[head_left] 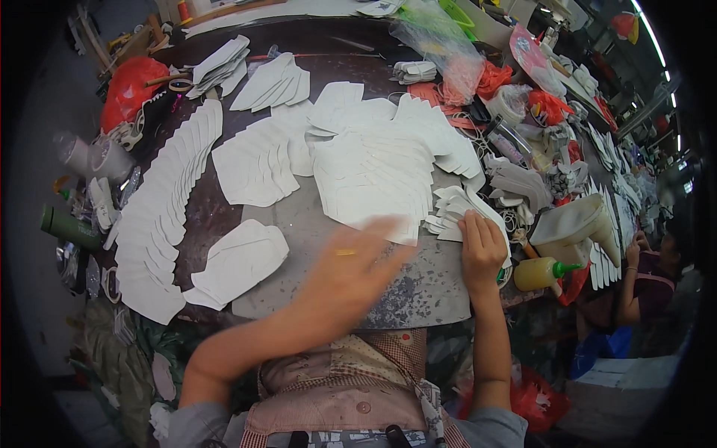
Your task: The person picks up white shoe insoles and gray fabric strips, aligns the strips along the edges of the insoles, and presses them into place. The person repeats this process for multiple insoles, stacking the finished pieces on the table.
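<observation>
Head view: the blurred left hand (349, 260) is at the fanned white pieces (373, 175) on the grey board (427, 287); the right hand (483, 252) touches the small white stack (451, 211). I cannot tell either grip. Light, even pressure should keep layers aligned.

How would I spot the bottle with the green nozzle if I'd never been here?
Start at the dark table spread with white pieces and follow it to the person's right hand. Just right of that hand, below a larger whitish plastic container, a bottle lies on its side. Its yellowish body and bright green nozzle, pointing right, set it apart from that pale container.
</observation>
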The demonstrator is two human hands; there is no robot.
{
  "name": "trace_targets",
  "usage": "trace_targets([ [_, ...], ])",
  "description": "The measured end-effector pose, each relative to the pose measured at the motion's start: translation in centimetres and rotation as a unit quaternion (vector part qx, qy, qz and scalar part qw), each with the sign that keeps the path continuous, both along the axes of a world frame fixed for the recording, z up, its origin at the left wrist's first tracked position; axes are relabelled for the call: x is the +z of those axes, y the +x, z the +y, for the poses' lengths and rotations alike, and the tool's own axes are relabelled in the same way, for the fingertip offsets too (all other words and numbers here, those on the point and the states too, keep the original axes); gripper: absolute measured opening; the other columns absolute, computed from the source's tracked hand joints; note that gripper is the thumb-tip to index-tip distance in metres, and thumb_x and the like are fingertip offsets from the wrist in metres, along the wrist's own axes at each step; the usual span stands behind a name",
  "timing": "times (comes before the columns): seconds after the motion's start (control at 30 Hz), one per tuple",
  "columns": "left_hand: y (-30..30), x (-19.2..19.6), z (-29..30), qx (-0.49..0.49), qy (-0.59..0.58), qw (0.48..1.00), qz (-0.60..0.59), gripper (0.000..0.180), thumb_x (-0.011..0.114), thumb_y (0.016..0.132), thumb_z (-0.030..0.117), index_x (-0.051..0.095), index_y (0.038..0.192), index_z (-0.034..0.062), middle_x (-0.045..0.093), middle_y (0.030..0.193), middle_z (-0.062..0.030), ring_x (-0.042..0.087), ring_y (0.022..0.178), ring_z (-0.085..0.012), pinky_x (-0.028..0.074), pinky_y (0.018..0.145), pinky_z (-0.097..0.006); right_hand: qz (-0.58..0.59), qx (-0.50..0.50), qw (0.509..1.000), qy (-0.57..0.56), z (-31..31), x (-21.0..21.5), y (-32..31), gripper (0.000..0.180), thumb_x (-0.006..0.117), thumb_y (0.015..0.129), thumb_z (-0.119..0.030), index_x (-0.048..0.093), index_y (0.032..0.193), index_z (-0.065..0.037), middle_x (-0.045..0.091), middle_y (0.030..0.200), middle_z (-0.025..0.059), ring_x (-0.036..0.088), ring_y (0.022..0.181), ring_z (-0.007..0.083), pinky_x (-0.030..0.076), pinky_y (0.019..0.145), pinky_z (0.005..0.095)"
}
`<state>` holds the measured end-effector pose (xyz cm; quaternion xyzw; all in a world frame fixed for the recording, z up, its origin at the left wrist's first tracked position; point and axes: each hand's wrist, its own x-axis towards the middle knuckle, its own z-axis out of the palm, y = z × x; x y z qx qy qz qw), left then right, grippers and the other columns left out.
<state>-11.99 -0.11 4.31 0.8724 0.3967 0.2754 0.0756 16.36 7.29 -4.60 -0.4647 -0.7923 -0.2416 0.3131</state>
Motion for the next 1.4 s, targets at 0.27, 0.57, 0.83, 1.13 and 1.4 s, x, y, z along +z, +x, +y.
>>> trace_targets([
  [0.27, 11.0, -10.1, 9.5, -0.128, -0.038, 0.987, -0.086, 0.061, 0.054, 0.085, 0.002, 0.043, 0.145, 0.0029, 0.04, 0.152, -0.0189, 0.039, 0.142, -0.0322, 0.032, 0.114, -0.055, 0.178, 0.044, 0.981, -0.062, -7.0, 3.5, 1.7, 0.008, 0.066, 0.085, 0.006, 0.067, 0.093, 0.003, 0.072, 0.099, 0.016, 0.069, 0.1, 0.0334, 0.043, 0.106, 0.054],
  [0.57, -2.1, -5.8, 5.9, 0.088, -0.057, 0.985, 0.134, 0.054, 0.073, 0.083, 0.019, 0.055, 0.133, 0.0087, 0.046, 0.147, -0.0211, 0.043, 0.136, -0.041, 0.039, 0.111, -0.047, 0.704, 0.14, 0.557, -0.417, -9.9, 3.4, -1.5, 0.017, 0.06, 0.099, -0.01, 0.062, 0.101, 0.007, 0.066, 0.071, 0.0122, 0.047, 0.044, 0.0085, 0.036, 0.043, 0.0209],
  [0.83, -1.5, -5.4, 7.9, 0.212, -0.081, 0.962, 0.152, 0.025, 0.067, 0.088, 0.016, 0.063, 0.111, 0.0057, 0.071, 0.102, -0.0166, 0.07, 0.093, -0.0321, 0.056, 0.079, -0.04, 0.685, 0.143, 0.576, -0.422, -7.8, 0.0, -3.4, 0.019, 0.062, 0.099, -0.011, 0.063, 0.106, 0.006, 0.068, 0.074, 0.0104, 0.048, 0.045, 0.0062, 0.036, 0.044, 0.0194],
  [1.13, -2.3, -0.3, -2.1, 0.007, 0.277, 0.961, 0.012, 0.028, 0.068, 0.084, 0.009, 0.069, 0.107, -0.0058, 0.067, 0.083, -0.0073, 0.067, 0.069, -0.021, 0.055, 0.065, -0.03, 0.769, 0.171, 0.52, -0.332, -7.4, -0.9, -2.7, 0.018, 0.059, 0.102, -0.016, 0.06, 0.099, 0.002, 0.066, 0.078, 0.0112, 0.054, 0.053, 0.0134, 0.045, 0.054, 0.0246],
  [1.4, -2.5, -7.5, -8.6, -0.01, 0.017, 0.999, -0.033, 0.049, 0.077, 0.079, 0.032, 0.068, 0.113, -0.0016, 0.063, 0.108, -0.0135, 0.062, 0.105, -0.0284, 0.05, 0.092, -0.04, 0.501, 0.149, 0.607, -0.598, -6.9, 6.1, -7.1, 0.016, 0.068, 0.092, -0.009, 0.07, 0.091, 0.006, 0.068, 0.076, 0.0066, 0.056, 0.054, 0.0075, 0.043, 0.047, 0.0226],
])
